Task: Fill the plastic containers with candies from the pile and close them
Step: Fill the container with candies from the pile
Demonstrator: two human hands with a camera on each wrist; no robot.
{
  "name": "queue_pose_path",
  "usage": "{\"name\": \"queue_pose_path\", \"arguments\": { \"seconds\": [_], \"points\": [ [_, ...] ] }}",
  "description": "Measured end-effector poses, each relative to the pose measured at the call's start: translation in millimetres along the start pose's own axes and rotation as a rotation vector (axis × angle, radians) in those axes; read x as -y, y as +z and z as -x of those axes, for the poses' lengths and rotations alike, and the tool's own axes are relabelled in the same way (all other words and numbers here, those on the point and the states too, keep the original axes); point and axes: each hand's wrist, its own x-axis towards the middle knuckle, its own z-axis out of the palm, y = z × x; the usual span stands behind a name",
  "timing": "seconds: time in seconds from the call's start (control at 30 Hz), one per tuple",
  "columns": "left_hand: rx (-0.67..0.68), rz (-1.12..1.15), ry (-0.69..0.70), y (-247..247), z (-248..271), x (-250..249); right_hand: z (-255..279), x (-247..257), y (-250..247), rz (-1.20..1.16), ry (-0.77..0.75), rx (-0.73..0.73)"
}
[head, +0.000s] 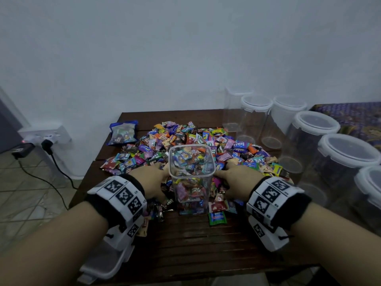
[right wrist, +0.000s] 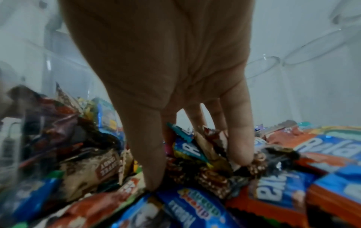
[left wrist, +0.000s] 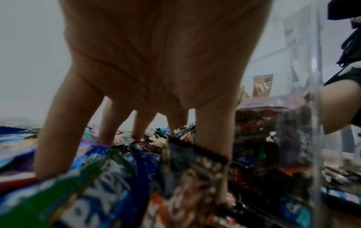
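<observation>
A clear square container (head: 191, 182), open-topped and partly filled with candies, stands in the near edge of the candy pile (head: 185, 133). My left hand (head: 159, 168) lies left of it, fingers (left wrist: 111, 123) straight and spread, tips dug into the wrappers (left wrist: 109, 182). The container's wall (left wrist: 316, 108) is just right of the thumb. My right hand (head: 228, 166) is on its right side. There the thumb (right wrist: 148, 154) and fingers (right wrist: 240, 138) close round a clump of candies (right wrist: 195, 158). The container wall (right wrist: 48, 69) shows at the left.
A white-rimmed lid (head: 103, 263) lies at the table's near left corner, under my left forearm. Several empty clear containers (head: 255, 118) with lids line the right side. A blue candy bag (head: 123, 133) sits back left. Bare wooden table (head: 195, 244) lies in front.
</observation>
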Motion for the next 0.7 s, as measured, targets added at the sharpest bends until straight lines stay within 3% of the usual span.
{"name": "queue_pose_path", "arguments": {
  "seconds": [0.17,0.7],
  "points": [
    [-0.025,-0.002,-0.027,-2,-1,0,-7,-4,-1,-0.018,-0.008,-0.058],
    [-0.317,0.213,-0.094,-5,-3,4,-3,-11,-4,-0.146,0.003,-0.173]
  ]
}}
